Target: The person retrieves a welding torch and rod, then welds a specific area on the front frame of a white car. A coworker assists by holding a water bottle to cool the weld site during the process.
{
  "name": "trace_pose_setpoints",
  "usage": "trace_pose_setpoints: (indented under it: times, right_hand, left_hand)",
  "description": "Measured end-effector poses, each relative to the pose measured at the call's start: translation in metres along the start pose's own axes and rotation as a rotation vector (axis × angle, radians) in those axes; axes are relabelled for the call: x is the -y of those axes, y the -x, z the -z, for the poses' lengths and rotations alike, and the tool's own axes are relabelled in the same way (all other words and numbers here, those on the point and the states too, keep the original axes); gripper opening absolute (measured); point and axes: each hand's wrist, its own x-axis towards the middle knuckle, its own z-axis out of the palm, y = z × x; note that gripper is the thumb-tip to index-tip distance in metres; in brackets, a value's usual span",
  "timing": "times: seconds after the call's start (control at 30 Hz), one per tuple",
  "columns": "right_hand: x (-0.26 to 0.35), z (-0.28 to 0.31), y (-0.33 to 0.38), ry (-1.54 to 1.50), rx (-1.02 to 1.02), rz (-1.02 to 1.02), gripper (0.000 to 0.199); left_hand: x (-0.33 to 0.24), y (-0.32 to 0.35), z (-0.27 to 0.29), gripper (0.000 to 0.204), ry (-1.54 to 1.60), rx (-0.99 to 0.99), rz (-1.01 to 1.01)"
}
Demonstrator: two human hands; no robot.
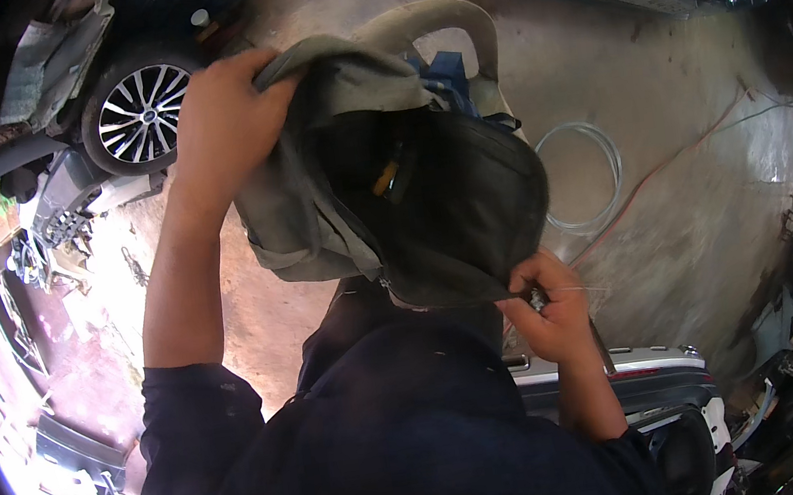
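The person holds a grey-green bag [348, 165] up in front of the chest, its dark mouth gaping toward the camera. The left hand [224, 111] is closed over the far-left top edge of the bag, fingers curled round a fold of cloth, and carries most of its weight from above. The right hand [550, 303] is pinched shut at the near-right rim of the opening, thumb and fingers gripping the edge together with something small and metallic; it may be a zip pull, but it is too small to tell.

The bag therefore hangs slantwise between the two hands, its long axis running from far left, high, down to near right, low. The open mouth lies just left of and above the right hand, touching it at the rim, so the right hand is the nearer one to the opening, while the left sits on the outer cloth away from it. Something orange shows inside the dark interior, unclear.

Beyond the bag a pale chair [449, 21] stands on the concrete floor [695, 116]. A coil of clear hose [593, 171] lies to the right, and a car wheel [141, 105] sits at far left.
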Motion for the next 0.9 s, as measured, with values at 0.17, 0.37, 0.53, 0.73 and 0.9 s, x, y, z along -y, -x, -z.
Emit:
trace_pose_setpoints:
  times: [0.17, 0.37, 0.53, 0.73, 0.9]
  right_hand:
    - [0.017, 0.013, 0.012, -0.004, -0.033, -0.022, 0.021]
    - [-0.029, -0.006, -0.021, 0.201, -0.137, -0.113, 0.019]
    - [-0.076, -0.019, -0.033, 0.034, -0.144, -0.149, 0.021]
    - [-0.050, -0.031, -0.045, 0.102, -0.090, -0.077, 0.018]
    - [-0.060, -0.046, -0.044, 0.075, -0.099, -0.091, 0.017]
  left_hand:
    - [-0.011, -0.028, 0.003, 0.040, -0.093, -0.014, -0.110]
    - [0.002, -0.047, -0.058, 0.041, -0.307, 0.088, -0.088]
    - [0.015, -0.044, -0.081, 0.037, -0.290, 0.082, -0.093]
    - [0.033, -0.036, -0.079, 0.035, -0.152, 0.106, -0.133]
    - [0.029, -0.023, -0.078, 0.035, -0.171, 0.098, -0.085]
